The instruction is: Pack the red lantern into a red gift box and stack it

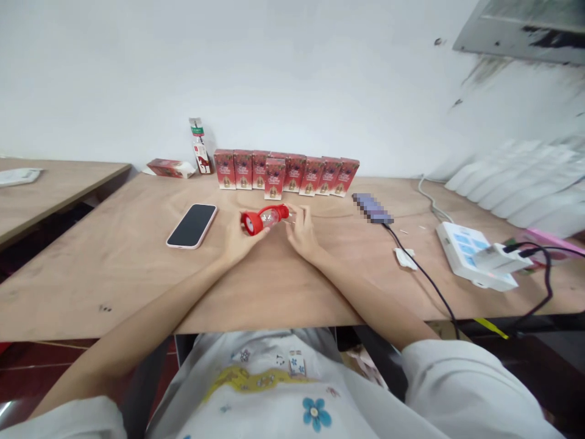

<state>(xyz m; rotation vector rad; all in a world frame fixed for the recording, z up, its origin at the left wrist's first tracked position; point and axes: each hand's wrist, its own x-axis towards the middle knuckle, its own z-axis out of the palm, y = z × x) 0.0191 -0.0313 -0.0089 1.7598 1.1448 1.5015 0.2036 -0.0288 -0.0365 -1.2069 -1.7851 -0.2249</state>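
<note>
Red lantern [270, 217], between the two hands over the table [274, 292] and on the near side of the row of small boxes [295, 174], lies tipped on its side. Its long axis slants slightly away toward the right — wide base in the left hand [241, 236], narrow top beside the right hand [302, 230]. Left fingers are clamped around the base; right thumb and fingers stand apart, loosely curved — whether they touch the top, I cannot tell.

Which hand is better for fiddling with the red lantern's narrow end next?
Probably the right hand: its fingers are at the narrow end, while the left hand holds the lantern near its wide end.
</note>
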